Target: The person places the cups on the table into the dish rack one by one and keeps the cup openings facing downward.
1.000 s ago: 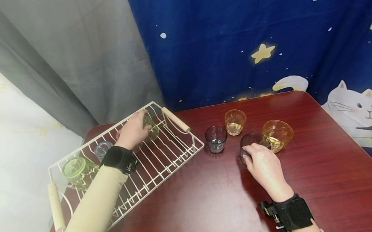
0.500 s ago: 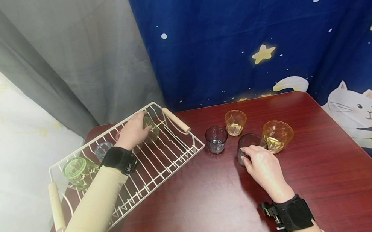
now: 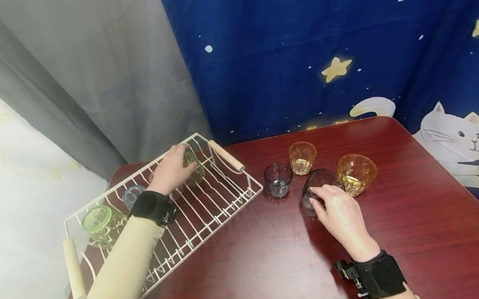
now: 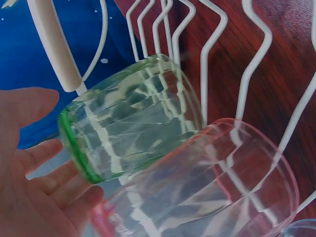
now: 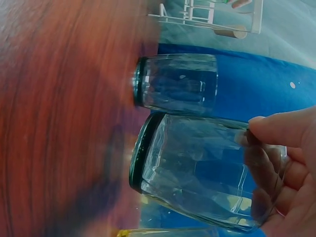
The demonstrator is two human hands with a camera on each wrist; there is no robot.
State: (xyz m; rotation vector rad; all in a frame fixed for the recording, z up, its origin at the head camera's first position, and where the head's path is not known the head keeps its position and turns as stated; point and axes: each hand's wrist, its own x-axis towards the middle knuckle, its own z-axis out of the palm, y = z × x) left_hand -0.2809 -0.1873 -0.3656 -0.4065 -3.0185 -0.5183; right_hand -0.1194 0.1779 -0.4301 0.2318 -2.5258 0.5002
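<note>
My right hand (image 3: 340, 217) grips a dark grey glass (image 5: 197, 163) by its rim, the thumb outside and the other fingers across the rim. The glass tilts a little, its thick base close over the table. My left hand (image 4: 44, 182) is spread at the base of a green glass (image 4: 133, 113) lying in the white wire rack (image 3: 212, 228); its thumb stands off the glass and its fingertips are right at the base's edge. Beside it lies a pink glass (image 4: 207, 182), mostly hidden by the left hand in the head view.
A smaller dark glass (image 3: 278, 180) and two amber glasses, a small one (image 3: 303, 157) and a larger one (image 3: 357, 174), stand upright around the right hand. A large green glass (image 3: 103, 225) and a blue glass (image 3: 133, 195) lie in the rack, which has wooden handles (image 3: 226, 156).
The dark grey glass has shifted slightly left and tilted in my right hand, away from the larger amber glass. The left hand has hardly moved at the green glass.
</note>
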